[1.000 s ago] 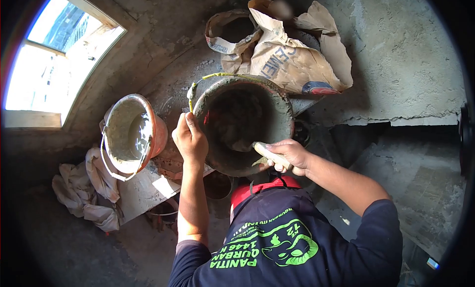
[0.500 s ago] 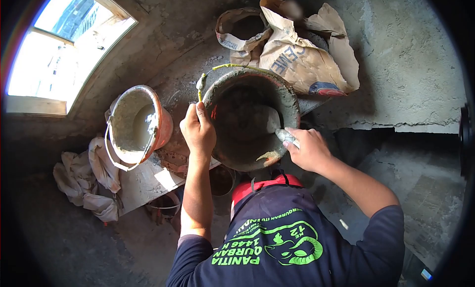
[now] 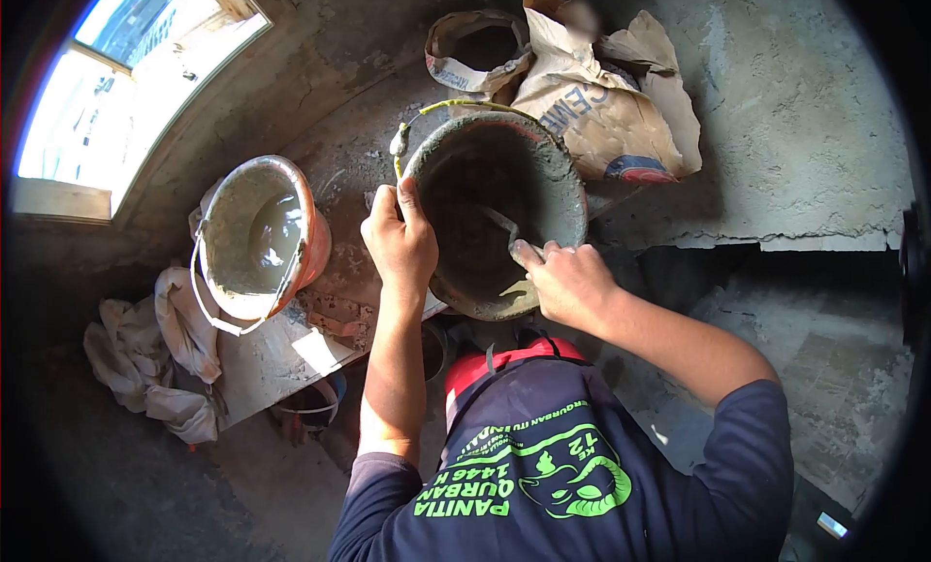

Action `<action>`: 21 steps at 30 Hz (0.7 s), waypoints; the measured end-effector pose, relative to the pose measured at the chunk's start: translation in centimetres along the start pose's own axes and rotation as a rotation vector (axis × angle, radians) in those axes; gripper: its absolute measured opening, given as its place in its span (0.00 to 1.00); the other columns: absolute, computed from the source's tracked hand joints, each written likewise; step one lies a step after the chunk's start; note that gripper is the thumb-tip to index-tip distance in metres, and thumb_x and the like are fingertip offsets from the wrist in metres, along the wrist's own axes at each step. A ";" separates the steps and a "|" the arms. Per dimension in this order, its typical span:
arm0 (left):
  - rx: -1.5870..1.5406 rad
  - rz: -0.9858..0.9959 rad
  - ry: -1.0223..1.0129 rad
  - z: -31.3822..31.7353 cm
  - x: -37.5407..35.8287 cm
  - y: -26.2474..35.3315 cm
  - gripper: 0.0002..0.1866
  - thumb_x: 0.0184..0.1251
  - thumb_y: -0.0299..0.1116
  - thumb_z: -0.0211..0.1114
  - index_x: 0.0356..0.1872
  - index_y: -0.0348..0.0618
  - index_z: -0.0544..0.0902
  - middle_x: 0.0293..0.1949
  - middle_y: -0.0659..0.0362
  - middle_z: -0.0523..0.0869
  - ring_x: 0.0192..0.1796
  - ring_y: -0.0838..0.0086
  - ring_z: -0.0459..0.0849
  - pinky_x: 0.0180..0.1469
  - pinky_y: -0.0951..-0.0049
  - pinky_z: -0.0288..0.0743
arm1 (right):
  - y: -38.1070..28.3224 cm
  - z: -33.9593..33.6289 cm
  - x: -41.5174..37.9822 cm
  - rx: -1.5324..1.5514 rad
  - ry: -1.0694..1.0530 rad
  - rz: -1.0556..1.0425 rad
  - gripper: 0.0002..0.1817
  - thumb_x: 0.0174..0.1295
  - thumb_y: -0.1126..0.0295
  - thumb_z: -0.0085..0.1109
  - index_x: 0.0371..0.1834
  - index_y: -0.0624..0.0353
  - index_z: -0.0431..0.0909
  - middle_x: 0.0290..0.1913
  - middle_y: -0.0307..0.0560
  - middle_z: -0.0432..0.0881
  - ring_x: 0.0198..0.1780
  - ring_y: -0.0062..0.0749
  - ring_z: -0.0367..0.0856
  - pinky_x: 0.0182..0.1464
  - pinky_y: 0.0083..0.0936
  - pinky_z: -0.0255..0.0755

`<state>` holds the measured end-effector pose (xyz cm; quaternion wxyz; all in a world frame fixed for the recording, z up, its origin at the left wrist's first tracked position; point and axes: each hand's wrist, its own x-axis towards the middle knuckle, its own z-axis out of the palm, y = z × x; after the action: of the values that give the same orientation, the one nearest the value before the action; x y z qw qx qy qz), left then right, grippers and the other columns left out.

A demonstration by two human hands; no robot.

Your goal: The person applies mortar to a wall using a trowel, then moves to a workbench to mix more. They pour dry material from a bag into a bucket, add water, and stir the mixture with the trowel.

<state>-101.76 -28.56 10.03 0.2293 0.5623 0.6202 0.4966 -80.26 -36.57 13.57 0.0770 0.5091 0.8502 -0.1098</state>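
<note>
A mortar-caked bucket stands in front of me, its yellow handle lying across the far rim. My left hand is closed on the bucket's left rim, thumb up against the edge. In my right hand, at the near right of the rim, is the handle of a trowel. The trowel's bent metal neck reaches down into the bucket. Deep shadow hides most of its blade and the dark contents at the bottom.
Left of the bucket, an orange bucket holds greyish water. Torn cement bags lie beyond the bucket. Pale crumpled sacks hang at the far left. A concrete ledge extends to the right, and a window is upper left.
My right hand has moved left and slightly down with the trowel; its broad blade, visible before, is now turned and mostly in shadow. The bucket appears a little higher in view.
</note>
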 end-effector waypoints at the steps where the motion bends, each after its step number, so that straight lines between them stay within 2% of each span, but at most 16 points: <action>1: 0.002 -0.010 0.000 -0.1 -0.3 0.2 0.23 0.83 0.39 0.56 0.25 0.36 0.68 0.16 0.59 0.66 0.23 0.81 0.59 0.24 0.70 0.58 | -0.1 -1.1 -0.5 -0.005 -0.005 0.005 0.25 0.59 0.73 0.58 0.62 0.66 0.76 0.37 0.58 0.86 0.34 0.47 0.90 0.35 0.36 0.83; 4: 0.035 0.006 -0.016 -0.1 -0.9 0.3 0.23 0.83 0.39 0.56 0.25 0.36 0.68 0.16 0.59 0.65 0.23 0.81 0.59 0.24 0.70 0.58 | -0.3 -3.7 -1.7 -0.103 -0.080 -0.019 0.25 0.60 0.71 0.58 0.62 0.64 0.76 0.37 0.56 0.86 0.34 0.44 0.90 0.33 0.35 0.82; 6: 0.035 0.009 -0.020 -0.1 -1.1 0.0 0.23 0.83 0.39 0.56 0.25 0.35 0.68 0.16 0.59 0.65 0.23 0.81 0.59 0.24 0.70 0.58 | -1.5 -3.7 -3.4 -0.127 0.042 -0.005 0.26 0.62 0.65 0.61 0.65 0.55 0.77 0.33 0.54 0.85 0.32 0.42 0.89 0.30 0.35 0.79; 7: 0.042 0.022 -0.033 -0.2 -1.3 -0.1 0.23 0.83 0.39 0.56 0.25 0.35 0.68 0.16 0.59 0.65 0.22 0.81 0.60 0.24 0.70 0.58 | -1.9 -3.7 -3.3 -0.049 0.030 0.044 0.19 0.64 0.63 0.60 0.58 0.52 0.81 0.32 0.54 0.86 0.32 0.45 0.89 0.30 0.39 0.80; 8: 0.044 0.015 -0.031 -0.2 -1.3 -0.1 0.23 0.83 0.39 0.56 0.25 0.35 0.68 0.16 0.59 0.65 0.22 0.81 0.60 0.24 0.70 0.58 | -1.6 -3.2 -2.8 -0.048 0.025 0.039 0.19 0.64 0.63 0.60 0.58 0.52 0.81 0.32 0.54 0.86 0.32 0.45 0.89 0.30 0.39 0.80; 10: 0.039 -0.027 -0.019 -0.3 -1.3 0.3 0.23 0.83 0.39 0.55 0.25 0.35 0.68 0.15 0.58 0.66 0.22 0.80 0.60 0.23 0.70 0.58 | -0.2 -1.8 -0.8 0.058 -0.236 0.114 0.15 0.66 0.61 0.59 0.53 0.49 0.83 0.32 0.55 0.87 0.36 0.49 0.89 0.34 0.45 0.81; 11: 0.041 -0.024 -0.022 -0.3 -1.4 0.2 0.23 0.83 0.39 0.55 0.25 0.35 0.68 0.15 0.58 0.66 0.22 0.80 0.60 0.23 0.70 0.58 | 1.1 -1.9 0.4 0.012 -0.199 0.154 0.12 0.63 0.59 0.63 0.39 0.53 0.88 0.31 0.54 0.88 0.39 0.48 0.91 0.38 0.44 0.82; 12: 0.044 -0.020 -0.022 -0.5 -1.6 0.1 0.23 0.83 0.39 0.55 0.25 0.35 0.68 0.15 0.58 0.66 0.22 0.80 0.60 0.23 0.70 0.58 | 2.3 -2.2 1.4 0.044 -0.136 0.202 0.10 0.61 0.60 0.65 0.33 0.54 0.89 0.31 0.53 0.88 0.39 0.48 0.90 0.40 0.44 0.82; 14: 0.046 -0.008 -0.027 -0.6 -1.8 0.2 0.23 0.83 0.39 0.55 0.25 0.36 0.68 0.15 0.58 0.66 0.21 0.80 0.60 0.23 0.70 0.58 | 3.6 -2.8 3.1 -0.080 -0.156 0.151 0.10 0.58 0.62 0.67 0.33 0.55 0.89 0.32 0.53 0.89 0.40 0.46 0.91 0.40 0.42 0.83; 16: 0.063 0.022 -0.045 -0.7 -2.3 0.5 0.23 0.83 0.38 0.55 0.25 0.36 0.68 0.16 0.58 0.66 0.21 0.80 0.60 0.23 0.70 0.59 | 3.8 -5.5 3.9 -0.166 -0.239 0.070 0.14 0.59 0.62 0.65 0.47 0.51 0.87 0.33 0.51 0.88 0.39 0.47 0.90 0.39 0.43 0.82; 17: 0.060 0.023 -0.050 -0.7 -2.4 0.6 0.23 0.83 0.38 0.55 0.25 0.36 0.68 0.16 0.58 0.66 0.21 0.80 0.60 0.23 0.70 0.59 | 2.9 -6.7 3.4 -0.165 -0.240 0.075 0.14 0.59 0.62 0.65 0.47 0.51 0.87 0.33 0.51 0.88 0.39 0.47 0.90 0.39 0.43 0.82; 19: 0.038 0.040 -0.034 -0.4 -2.5 0.5 0.22 0.83 0.38 0.56 0.25 0.36 0.69 0.15 0.58 0.67 0.21 0.80 0.61 0.23 0.70 0.59 | 1.3 -8.6 2.4 -0.301 -0.121 -0.009 0.16 0.59 0.63 0.65 0.50 0.53 0.86 0.33 0.49 0.88 0.37 0.41 0.90 0.37 0.37 0.83; 20: 0.037 0.037 -0.037 -0.4 -2.5 0.7 0.22 0.83 0.38 0.56 0.25 0.36 0.69 0.15 0.58 0.67 0.21 0.80 0.61 0.23 0.70 0.59 | 1.2 -8.9 2.3 -0.300 -0.126 -0.008 0.16 0.59 0.63 0.65 0.50 0.53 0.86 0.33 0.49 0.88 0.37 0.41 0.90 0.37 0.37 0.83; 21: 0.024 0.025 -0.028 -0.4 -2.3 0.9 0.22 0.83 0.38 0.56 0.25 0.36 0.70 0.15 0.58 0.68 0.21 0.79 0.62 0.23 0.70 0.60 | 1.2 -9.2 2.2 -0.417 -0.006 -0.018 0.17 0.59 0.64 0.63 0.51 0.55 0.85 0.34 0.48 0.88 0.37 0.38 0.90 0.36 0.34 0.83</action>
<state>-101.02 -30.94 10.35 0.2250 0.5796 0.6156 0.4843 -80.44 -31.70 21.73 0.1824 0.4742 0.8587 0.0664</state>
